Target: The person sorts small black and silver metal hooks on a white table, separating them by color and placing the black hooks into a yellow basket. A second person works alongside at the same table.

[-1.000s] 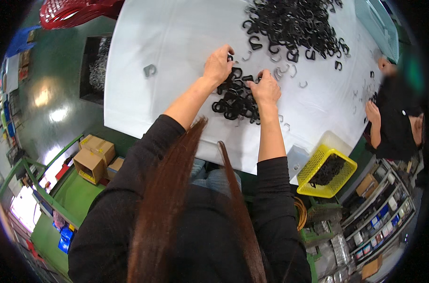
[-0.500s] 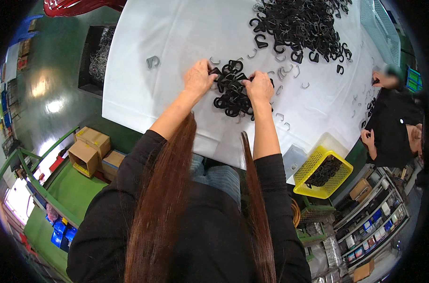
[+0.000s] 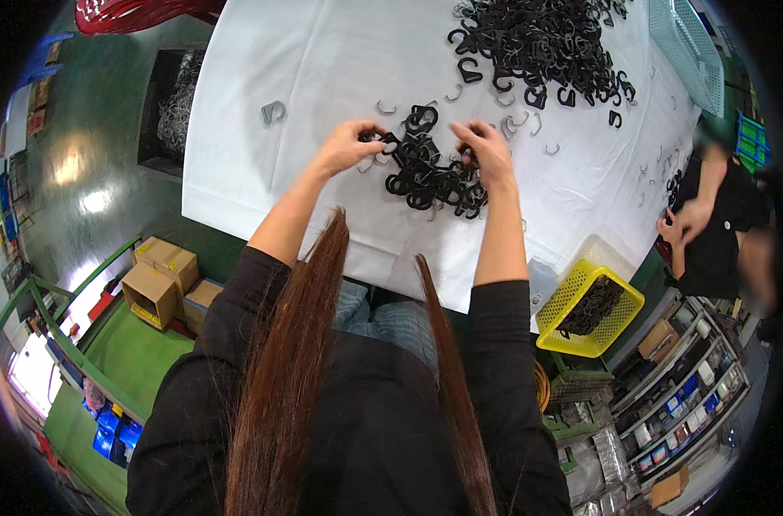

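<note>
On the white-covered table, a small pile of black plastic hooks [image 3: 426, 176] lies between my two hands. My left hand [image 3: 344, 151] is at the pile's upper left side, thumb and fingers pinching a black hook [image 3: 389, 144]. Over the right side of the pile, my right hand [image 3: 488, 156] has its fingers bent, the index finger pointing left. A dark piece, seemingly another black hook, shows between its thumb and fingers, partly hidden. Grey C-shaped clips [image 3: 385, 108] are scattered around the pile.
A large heap of black hooks [image 3: 537, 52] covers the table's far side. At the right stand a pale blue basket [image 3: 699, 64] and a yellow basket [image 3: 619, 331] holding black pieces. A co-worker's hands [image 3: 688, 222] are at the right table edge. One grey loop [image 3: 273, 112] lies far left.
My left hand has shifted slightly left with a black hook pinched. My right hand has moved a little right, its fingers lifting off the pile. The co-worker's hands have come together.
</note>
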`<state>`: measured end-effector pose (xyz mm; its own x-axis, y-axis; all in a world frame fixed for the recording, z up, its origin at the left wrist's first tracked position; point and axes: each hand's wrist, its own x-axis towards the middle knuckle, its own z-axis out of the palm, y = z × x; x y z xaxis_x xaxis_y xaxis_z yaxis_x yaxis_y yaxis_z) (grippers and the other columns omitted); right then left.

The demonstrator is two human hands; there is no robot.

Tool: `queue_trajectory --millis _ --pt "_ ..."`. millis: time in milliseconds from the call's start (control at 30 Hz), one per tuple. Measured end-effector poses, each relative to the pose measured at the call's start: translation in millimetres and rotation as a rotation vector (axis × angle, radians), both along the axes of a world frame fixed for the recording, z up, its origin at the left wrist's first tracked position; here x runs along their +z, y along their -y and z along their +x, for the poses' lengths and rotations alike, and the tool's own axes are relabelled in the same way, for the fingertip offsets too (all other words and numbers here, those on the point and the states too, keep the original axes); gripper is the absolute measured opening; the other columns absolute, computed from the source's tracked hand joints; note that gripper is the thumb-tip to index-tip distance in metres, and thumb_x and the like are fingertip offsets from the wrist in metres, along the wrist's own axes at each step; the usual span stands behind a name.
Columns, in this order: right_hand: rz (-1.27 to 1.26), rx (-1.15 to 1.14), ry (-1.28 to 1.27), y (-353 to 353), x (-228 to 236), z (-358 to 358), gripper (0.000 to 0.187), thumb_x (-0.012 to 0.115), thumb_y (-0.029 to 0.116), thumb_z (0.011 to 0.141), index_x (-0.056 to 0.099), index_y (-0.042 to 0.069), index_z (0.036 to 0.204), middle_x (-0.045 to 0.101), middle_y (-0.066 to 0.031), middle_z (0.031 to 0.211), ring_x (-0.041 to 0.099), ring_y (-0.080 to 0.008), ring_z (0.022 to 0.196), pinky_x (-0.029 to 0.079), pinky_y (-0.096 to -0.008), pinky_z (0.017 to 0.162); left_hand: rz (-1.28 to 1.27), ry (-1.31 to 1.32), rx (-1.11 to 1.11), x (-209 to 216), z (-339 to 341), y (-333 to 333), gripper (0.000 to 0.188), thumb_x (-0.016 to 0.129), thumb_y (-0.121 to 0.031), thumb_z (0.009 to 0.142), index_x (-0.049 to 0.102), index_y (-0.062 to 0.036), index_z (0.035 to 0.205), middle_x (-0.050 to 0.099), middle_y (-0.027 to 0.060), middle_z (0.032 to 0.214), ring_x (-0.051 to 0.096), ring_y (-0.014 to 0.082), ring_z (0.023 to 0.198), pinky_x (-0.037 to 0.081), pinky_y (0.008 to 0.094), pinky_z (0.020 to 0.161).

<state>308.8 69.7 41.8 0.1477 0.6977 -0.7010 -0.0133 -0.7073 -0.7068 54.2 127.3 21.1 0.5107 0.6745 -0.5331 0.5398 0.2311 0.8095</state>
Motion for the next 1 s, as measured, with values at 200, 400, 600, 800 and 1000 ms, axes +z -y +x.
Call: queue_trajectory --millis 200,400,600,800,1000 --pt "0.127 0.558 0.913 -39.5 -14.7 -50.7 0.051 0.079 0.037 0.065 0.056 0.01 0.102 0.064 -0.0098 0.092 0.061 -0.03 0.088 0.047 -0.0405 0.071 -0.717 0.698 0.286 22.8 -42.3 -13.5 0.017 0.058 -0.011 0.086 0.06 -0.0033 0.1 0.061 0.0087 0.104 0.059 0.0198 0.097 0.05 0.0373 0.085" --pt "0.125 0.358 0.789 -20.9 -5.9 -34.2 0.03 0.078 0.027 0.066 0.065 0.005 0.083 0.062 -0.0059 0.089 0.059 -0.022 0.086 0.046 -0.0341 0.068 -0.514 0.416 0.353 18.0 -20.3 -20.0 0.028 0.064 -0.034 0.084 0.06 -0.0063 0.085 0.06 0.0048 0.081 0.062 0.0212 0.082 0.05 0.0367 0.068" --pt "0.137 -0.331 -0.179 20.8 -3.4 12.8 0.017 0.069 0.021 0.079 0.062 0.007 0.086 0.057 -0.0002 0.077 0.05 -0.0074 0.063 0.033 -0.0213 0.047 0.575 -0.372 0.088 -2.0 33.8 24.5 0.033 0.073 -0.033 0.074 0.06 -0.0056 0.085 0.062 0.013 0.073 0.061 0.03 0.068 0.048 0.0384 0.062" --pt "0.07 -0.25 0.008 -14.4 -16.6 24.9 0.025 0.069 0.022 0.077 0.06 0.005 0.093 0.06 -0.0027 0.08 0.049 -0.0086 0.056 0.038 -0.0235 0.046 0.435 -0.287 0.007 -4.7 48.5 36.4 0.028 0.073 -0.025 0.073 0.061 -0.0082 0.092 0.063 0.0092 0.077 0.06 0.0303 0.074 0.047 0.0385 0.068" --pt "-0.158 0.179 0.993 -95.0 -20.0 9.2 0.044 0.075 0.028 0.072 0.058 0.006 0.105 0.066 -0.0119 0.096 0.062 -0.0271 0.093 0.049 -0.0371 0.075 0.14 -0.067 -0.021 5.6 33.0 -1.1 0.03 0.066 -0.023 0.081 0.061 -0.0121 0.108 0.065 0.0114 0.081 0.062 0.0281 0.076 0.046 0.0351 0.066"
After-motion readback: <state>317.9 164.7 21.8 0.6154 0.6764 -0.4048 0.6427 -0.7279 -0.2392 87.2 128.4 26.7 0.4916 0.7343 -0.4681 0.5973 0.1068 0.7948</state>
